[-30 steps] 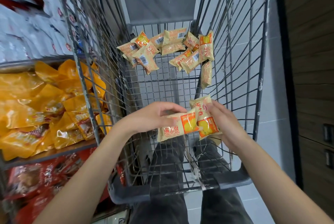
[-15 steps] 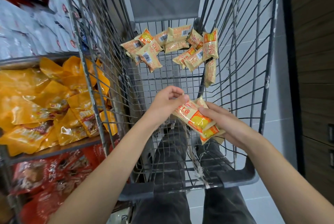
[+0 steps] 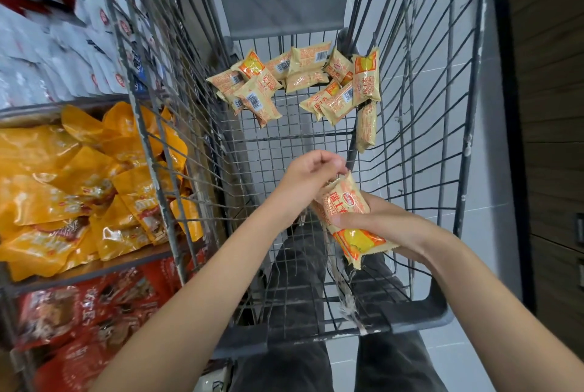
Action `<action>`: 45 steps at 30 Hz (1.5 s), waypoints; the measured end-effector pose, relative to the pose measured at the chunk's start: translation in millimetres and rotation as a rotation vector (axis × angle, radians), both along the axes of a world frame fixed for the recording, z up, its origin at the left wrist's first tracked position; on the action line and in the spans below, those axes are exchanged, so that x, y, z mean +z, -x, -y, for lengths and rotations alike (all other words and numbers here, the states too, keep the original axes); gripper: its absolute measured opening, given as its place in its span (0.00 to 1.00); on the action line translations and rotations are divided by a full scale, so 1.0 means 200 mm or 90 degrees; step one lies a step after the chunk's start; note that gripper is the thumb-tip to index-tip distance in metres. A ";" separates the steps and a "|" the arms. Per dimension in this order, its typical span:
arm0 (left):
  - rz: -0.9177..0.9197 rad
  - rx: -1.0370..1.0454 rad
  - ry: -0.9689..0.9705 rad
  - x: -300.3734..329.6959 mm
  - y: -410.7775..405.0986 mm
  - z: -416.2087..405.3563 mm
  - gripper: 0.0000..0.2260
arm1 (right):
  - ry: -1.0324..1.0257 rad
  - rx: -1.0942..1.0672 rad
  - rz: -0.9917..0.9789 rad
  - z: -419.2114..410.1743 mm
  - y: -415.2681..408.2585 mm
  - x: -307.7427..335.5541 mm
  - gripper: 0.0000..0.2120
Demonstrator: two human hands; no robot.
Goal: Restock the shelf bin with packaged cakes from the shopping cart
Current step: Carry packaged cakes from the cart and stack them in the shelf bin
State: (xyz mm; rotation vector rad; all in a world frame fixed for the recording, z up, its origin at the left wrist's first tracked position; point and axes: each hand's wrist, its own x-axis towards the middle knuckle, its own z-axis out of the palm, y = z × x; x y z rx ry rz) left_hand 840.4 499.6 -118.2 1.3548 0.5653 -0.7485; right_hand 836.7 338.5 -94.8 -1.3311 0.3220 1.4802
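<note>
Head view: your right grip (image 3: 376, 227) clutches two cake packets (image 3: 349, 217), left grip (image 3: 311, 175) pinching their top; beyond, a dozen packets (image 3: 303, 81) remain in the cart (image 3: 420, 315).

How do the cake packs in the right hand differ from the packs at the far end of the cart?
The held cake packs are stacked and gripped in the right hand, above the cart floor; the loose packs lie scattered on the wire floor of the cart. The left hand pinches the held packs' top edge; nothing touches the loose packs. Both share the tan-and-orange wrapper.
</note>
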 end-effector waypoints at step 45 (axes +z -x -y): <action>-0.079 0.008 -0.295 -0.16 0.15 -0.13 0.09 | 0.168 -0.131 0.121 -0.04 0.15 0.20 0.11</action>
